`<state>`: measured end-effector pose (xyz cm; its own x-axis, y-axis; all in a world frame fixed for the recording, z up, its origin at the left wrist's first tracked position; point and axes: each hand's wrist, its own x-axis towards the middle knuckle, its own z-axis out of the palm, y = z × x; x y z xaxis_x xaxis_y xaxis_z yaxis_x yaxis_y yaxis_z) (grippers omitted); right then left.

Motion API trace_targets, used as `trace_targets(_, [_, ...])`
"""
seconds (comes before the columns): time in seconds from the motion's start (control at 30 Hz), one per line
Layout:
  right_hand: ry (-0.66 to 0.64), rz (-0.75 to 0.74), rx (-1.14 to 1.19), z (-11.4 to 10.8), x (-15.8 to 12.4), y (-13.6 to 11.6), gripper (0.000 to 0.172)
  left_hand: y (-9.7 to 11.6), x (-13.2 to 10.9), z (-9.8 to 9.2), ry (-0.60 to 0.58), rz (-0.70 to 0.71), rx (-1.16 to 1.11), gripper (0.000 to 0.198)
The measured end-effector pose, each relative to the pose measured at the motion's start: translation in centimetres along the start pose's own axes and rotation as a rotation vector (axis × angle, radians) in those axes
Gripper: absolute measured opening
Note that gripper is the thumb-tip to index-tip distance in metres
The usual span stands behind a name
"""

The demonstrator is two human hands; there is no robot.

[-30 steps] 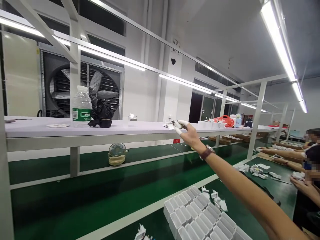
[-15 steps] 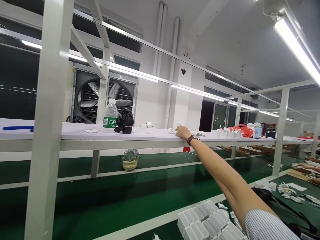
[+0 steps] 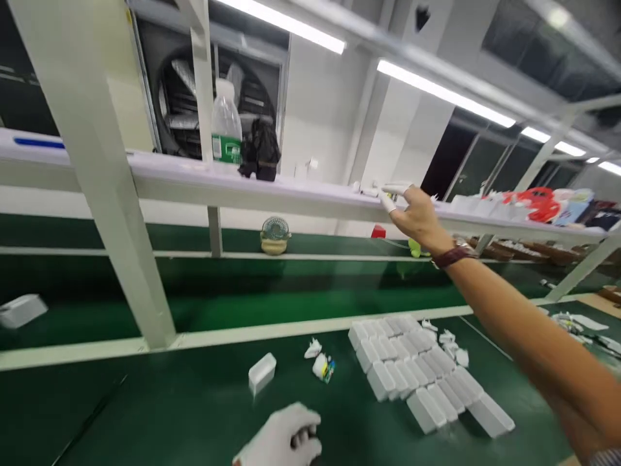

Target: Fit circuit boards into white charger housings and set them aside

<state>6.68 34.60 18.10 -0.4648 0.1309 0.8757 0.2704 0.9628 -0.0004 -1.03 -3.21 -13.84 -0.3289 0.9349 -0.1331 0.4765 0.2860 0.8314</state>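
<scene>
My right hand (image 3: 414, 217), with white covers on thumb and forefinger, reaches up to the lilac shelf (image 3: 310, 191). Its thumb and forefinger are apart, with nothing visible between them. Small white parts (image 3: 369, 191) lie just beyond the fingertips. Low in the view is my left hand (image 3: 286, 433) in a white glove, loosely curled above the green bench, with a gap between thumb and fingers and nothing visible in it. Beyond it are an open white plastic case (image 3: 262, 372), a small white piece (image 3: 313, 348) and a circuit board with white and yellow parts (image 3: 324, 367).
Rows of white cases (image 3: 412, 359) fill the bench to the right. On the shelf stand a bottle (image 3: 226, 123), a black bag (image 3: 262, 149) and a red bag (image 3: 541, 204). A shelf post (image 3: 121, 213) rises at left. Behind sits a small fan (image 3: 275, 235).
The view has tilted down and come closer to the shelf. My gloved left hand has come into view, and my right hand's covered thumb and forefinger now show at the shelf.
</scene>
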Motion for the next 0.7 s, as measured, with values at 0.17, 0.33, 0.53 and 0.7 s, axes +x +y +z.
trace_targets(0.17, [-0.220,-0.225,0.189,-1.4,-11.7,-7.8,0.035,-0.8,0.6,0.9,0.033,0.174,0.082,0.024])
trace_targets(0.33, [-0.650,-0.008,0.379,3.1,-25.7,-14.4,0.041,-0.8,0.9,-0.6,0.505,0.585,0.322,0.033])
trace_targets(0.53, [-0.795,0.237,0.451,7.8,-33.5,-14.9,0.052,-1.8,2.2,-5.2,0.923,0.309,0.488,0.039])
trace_targets(0.7, [-0.790,0.418,0.557,5.8,-34.1,-13.7,0.057,-3.0,3.1,-5.6,0.755,-0.035,0.229,0.069])
